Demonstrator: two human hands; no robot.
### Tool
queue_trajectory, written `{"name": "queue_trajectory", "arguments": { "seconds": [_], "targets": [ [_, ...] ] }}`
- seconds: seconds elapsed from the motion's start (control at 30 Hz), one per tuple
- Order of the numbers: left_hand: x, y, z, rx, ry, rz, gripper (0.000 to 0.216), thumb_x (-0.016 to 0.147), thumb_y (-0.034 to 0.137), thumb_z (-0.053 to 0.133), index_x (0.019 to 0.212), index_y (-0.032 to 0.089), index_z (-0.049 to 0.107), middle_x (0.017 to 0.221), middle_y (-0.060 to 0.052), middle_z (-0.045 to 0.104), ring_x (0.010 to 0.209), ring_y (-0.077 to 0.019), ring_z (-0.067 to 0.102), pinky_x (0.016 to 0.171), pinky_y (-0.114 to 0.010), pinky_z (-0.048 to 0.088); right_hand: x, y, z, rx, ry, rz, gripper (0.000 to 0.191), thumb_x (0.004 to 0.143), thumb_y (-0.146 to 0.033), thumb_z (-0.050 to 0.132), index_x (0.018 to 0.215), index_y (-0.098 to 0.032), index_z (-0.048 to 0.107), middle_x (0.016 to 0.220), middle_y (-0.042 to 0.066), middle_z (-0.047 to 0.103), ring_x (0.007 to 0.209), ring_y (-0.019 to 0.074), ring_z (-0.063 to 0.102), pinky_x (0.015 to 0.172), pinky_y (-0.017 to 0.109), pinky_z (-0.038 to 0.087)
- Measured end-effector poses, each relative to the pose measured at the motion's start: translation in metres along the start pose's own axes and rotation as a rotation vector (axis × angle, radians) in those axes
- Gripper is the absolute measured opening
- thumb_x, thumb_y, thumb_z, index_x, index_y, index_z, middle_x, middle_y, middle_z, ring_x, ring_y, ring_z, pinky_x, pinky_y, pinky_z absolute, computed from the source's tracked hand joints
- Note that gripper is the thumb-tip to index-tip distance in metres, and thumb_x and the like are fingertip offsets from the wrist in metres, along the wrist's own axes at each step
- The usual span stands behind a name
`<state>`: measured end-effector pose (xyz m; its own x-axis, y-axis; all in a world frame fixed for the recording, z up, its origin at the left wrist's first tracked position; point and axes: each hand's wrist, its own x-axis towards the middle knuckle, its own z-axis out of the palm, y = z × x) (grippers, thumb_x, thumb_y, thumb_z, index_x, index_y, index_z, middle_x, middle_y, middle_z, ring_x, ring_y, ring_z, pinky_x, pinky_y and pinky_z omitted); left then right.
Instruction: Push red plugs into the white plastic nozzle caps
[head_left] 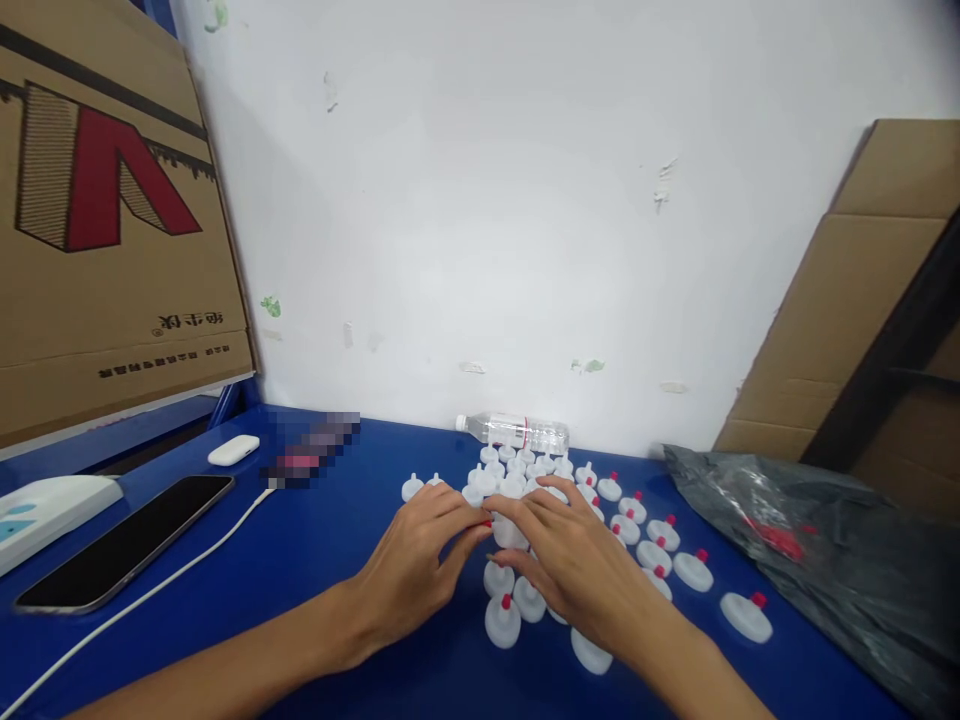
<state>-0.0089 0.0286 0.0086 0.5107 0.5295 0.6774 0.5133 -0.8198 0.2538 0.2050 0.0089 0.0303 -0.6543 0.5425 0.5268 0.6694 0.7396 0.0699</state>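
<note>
above a blue table point(322, 525), at six o'clock from the view's centre, a white plastic disc point(511, 533) is gripped at its rim by the right hand point(568, 558) while the left hand point(420, 558) pinches a red cap point(488, 523) at its nine o'clock side. likely light, stiff and slightly slick, it suits a rim hold; its half-hidden axis seems to aim at nine o'clock, its broad width running twelve to six.

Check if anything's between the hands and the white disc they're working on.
Nothing visible. The left hand and right hand meet at the white disc, a small red cap at the left fingertips. Neighbouring discs lie around the hands, none visibly between.
</note>
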Motion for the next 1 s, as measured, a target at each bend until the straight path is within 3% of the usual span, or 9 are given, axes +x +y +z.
{"name": "queue_trajectory", "arguments": {
  "seconds": [0.13, 0.27, 0.4, 0.53, 0.77, 1.0],
  "targets": [
    [0.002, -0.007, -0.005, 0.061, -0.028, 0.029, 0.020, 0.101, 0.016, 0.048, 0.111, 0.018, 0.066, 0.095, -0.007, 0.067, 0.089, -0.0201, 0.057, 0.080, -0.035, 0.047, -0.003, 0.006, -0.005, 0.025, 0.029, 0.066, 0.025, 0.103, -0.028, 0.050, 0.127, -0.026, 0.054, 0.111, 0.003, 0.071, 0.102, 0.0194, 0.067, 0.108, 0.047, 0.039],
    [0.001, -0.013, -0.006, 0.173, -0.167, 0.007, 0.026, 0.100, 0.011, 0.046, 0.110, 0.021, 0.067, 0.097, -0.007, 0.065, 0.094, -0.0224, 0.054, 0.082, -0.038, 0.047, -0.006, 0.015, -0.006, -0.035, 0.088, 0.127, 0.024, 0.102, -0.022, 0.048, 0.125, -0.025, 0.056, 0.112, 0.004, 0.072, 0.103, 0.0207, 0.066, 0.107, 0.049, 0.038],
    [0.000, -0.013, -0.003, 0.074, -0.258, -0.005, 0.031, 0.102, 0.012, 0.044, 0.122, 0.024, 0.064, 0.100, -0.005, 0.065, 0.094, -0.0200, 0.055, 0.082, -0.034, 0.050, -0.006, 0.016, -0.005, -0.012, 0.096, 0.141, 0.021, 0.103, -0.021, 0.046, 0.118, -0.024, 0.059, 0.108, 0.003, 0.072, 0.100, 0.0194, 0.067, 0.106, 0.047, 0.039],
    [0.000, -0.012, -0.002, 0.008, -0.236, -0.012, 0.037, 0.103, 0.011, 0.041, 0.132, 0.024, 0.058, 0.104, -0.006, 0.066, 0.095, -0.0188, 0.056, 0.085, -0.033, 0.051, -0.005, 0.011, -0.004, 0.055, 0.069, 0.122, 0.021, 0.103, -0.021, 0.045, 0.116, -0.025, 0.062, 0.109, 0.002, 0.073, 0.101, 0.0179, 0.067, 0.107, 0.045, 0.040],
    [0.003, -0.024, -0.008, 0.311, -0.104, -0.027, 0.032, 0.095, 0.004, 0.043, 0.113, 0.018, 0.067, 0.104, -0.010, 0.066, 0.101, -0.0261, 0.052, 0.086, -0.043, 0.049, -0.007, 0.005, -0.005, 0.173, -0.114, 0.115, 0.030, 0.106, -0.028, 0.041, 0.127, -0.030, 0.063, 0.127, 0.000, 0.069, 0.118, 0.0190, 0.062, 0.111, 0.045, 0.037],
    [0.004, -0.032, -0.006, 0.481, -0.146, -0.127, 0.025, 0.099, 0.012, 0.045, 0.106, 0.013, 0.068, 0.106, -0.015, 0.062, 0.098, -0.0289, 0.051, 0.083, -0.045, 0.049, -0.008, 0.006, -0.004, 0.288, -0.194, 0.153, 0.031, 0.107, -0.028, 0.037, 0.127, -0.028, 0.061, 0.122, 0.000, 0.072, 0.113, 0.0172, 0.065, 0.118, 0.048, 0.026]
  ]
}}
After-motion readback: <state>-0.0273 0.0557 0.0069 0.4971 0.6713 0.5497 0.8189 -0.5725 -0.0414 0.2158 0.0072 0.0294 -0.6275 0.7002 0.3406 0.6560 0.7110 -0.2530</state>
